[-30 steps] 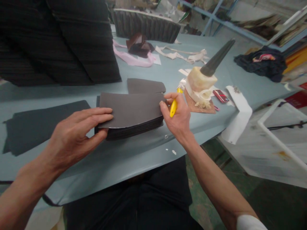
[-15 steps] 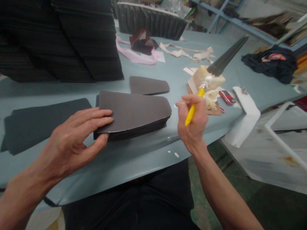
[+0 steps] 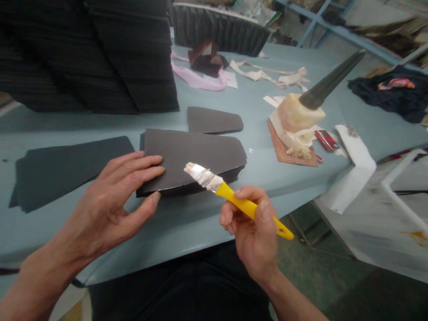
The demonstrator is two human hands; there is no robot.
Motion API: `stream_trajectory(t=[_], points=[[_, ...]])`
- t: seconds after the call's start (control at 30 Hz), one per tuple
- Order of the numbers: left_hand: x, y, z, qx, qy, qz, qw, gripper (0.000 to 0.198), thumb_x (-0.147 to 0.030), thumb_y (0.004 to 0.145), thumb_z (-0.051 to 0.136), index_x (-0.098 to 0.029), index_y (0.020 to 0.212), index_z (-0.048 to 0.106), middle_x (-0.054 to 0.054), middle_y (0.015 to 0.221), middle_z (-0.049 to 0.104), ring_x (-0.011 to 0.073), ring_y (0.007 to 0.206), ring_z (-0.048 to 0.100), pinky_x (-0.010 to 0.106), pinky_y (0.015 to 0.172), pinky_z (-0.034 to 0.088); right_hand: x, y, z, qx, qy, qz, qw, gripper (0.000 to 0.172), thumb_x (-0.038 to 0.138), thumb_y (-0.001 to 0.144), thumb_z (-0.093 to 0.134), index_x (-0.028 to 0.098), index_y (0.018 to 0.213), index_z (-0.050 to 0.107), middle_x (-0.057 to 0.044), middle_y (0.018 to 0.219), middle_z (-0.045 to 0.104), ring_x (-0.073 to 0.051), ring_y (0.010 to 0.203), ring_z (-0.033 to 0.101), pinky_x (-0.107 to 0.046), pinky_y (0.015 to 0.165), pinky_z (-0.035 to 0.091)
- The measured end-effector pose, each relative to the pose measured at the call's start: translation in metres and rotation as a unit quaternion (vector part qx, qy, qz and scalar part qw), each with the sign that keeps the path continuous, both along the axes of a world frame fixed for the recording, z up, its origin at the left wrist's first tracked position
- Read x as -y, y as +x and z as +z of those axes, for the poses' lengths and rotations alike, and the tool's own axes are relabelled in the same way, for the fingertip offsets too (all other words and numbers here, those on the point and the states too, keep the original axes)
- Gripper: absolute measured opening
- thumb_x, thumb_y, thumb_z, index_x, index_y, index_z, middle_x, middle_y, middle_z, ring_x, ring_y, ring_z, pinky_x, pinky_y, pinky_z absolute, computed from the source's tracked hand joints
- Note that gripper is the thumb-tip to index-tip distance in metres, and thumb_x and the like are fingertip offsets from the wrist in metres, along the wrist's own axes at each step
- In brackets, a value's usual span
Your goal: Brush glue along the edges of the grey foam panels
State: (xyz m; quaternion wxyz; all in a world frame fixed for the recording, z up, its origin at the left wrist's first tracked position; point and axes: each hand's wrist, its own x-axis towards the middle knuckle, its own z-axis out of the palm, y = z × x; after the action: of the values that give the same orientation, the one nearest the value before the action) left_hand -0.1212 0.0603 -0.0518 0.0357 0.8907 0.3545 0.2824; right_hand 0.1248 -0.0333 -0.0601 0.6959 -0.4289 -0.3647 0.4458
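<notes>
My right hand is closed round the yellow handle of a glue brush. Its white-coated bristles are over the near edge of a stack of dark tapered sheets; whether they touch it I cannot tell. My left hand lies with straight fingers on the left end of the top sheet, its thumb apart at the near edge. Fanned darker sheets lie to the left of the stack. Behind it is a smaller pile of similar tapered pieces.
Tall black stacks rise at the back left. To the right, a cream-crusted container with a dark upright shaft stands on a brown board. Near it are a small red box and a bent white strip. Fabric scraps lie behind.
My right hand has swung the brush from beside the crusted container, leftward and toward me, turning its bristles toward the stack. My left hand stays on the stack, its thumb slightly lifted out.
</notes>
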Motion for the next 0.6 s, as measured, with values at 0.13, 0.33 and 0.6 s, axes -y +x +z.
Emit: stream_trajectory(t=[0.13, 0.33, 0.6], points=[[0.002, 0.001, -0.003, 0.020, -0.021, 0.002, 1.000, 0.044, -0.027, 0.100, 0.063, -0.029, 0.144, 0.063, 0.005, 0.153, 0.069, 0.0314, 0.148, 0.060, 0.052, 0.129, 0.048, 0.000, -0.011, -0.007, -0.061, -0.021, 0.015, 0.998, 0.034, 0.058, 0.105, 0.064, 0.026, 0.098, 0.073, 0.003, 0.065, 0.075, -0.009, 0.050, 0.052, -0.019, 0.051, 0.045], [0.004, 0.004, -0.003, 0.031, -0.040, 0.011, 0.999, 0.046, -0.028, 0.099, 0.062, -0.032, 0.145, 0.063, 0.002, 0.154, 0.068, 0.0327, 0.148, 0.059, 0.054, 0.129, 0.048, 0.000, -0.016, -0.011, -0.065, -0.044, 0.008, 0.997, 0.034, 0.058, 0.104, 0.065, 0.025, 0.097, 0.071, 0.003, 0.065, 0.074, -0.009, 0.049, 0.051, -0.019, 0.050, 0.045], [0.006, 0.006, -0.004, 0.038, -0.040, 0.025, 0.998, 0.050, -0.027, 0.098, 0.064, -0.037, 0.146, 0.063, 0.001, 0.153, 0.069, 0.0331, 0.148, 0.060, 0.056, 0.130, 0.049, 0.003, -0.021, -0.021, -0.016, -0.022, -0.001, 1.000, 0.029, 0.051, 0.106, 0.062, 0.025, 0.097, 0.070, 0.003, 0.066, 0.074, -0.010, 0.049, 0.053, -0.020, 0.048, 0.046]])
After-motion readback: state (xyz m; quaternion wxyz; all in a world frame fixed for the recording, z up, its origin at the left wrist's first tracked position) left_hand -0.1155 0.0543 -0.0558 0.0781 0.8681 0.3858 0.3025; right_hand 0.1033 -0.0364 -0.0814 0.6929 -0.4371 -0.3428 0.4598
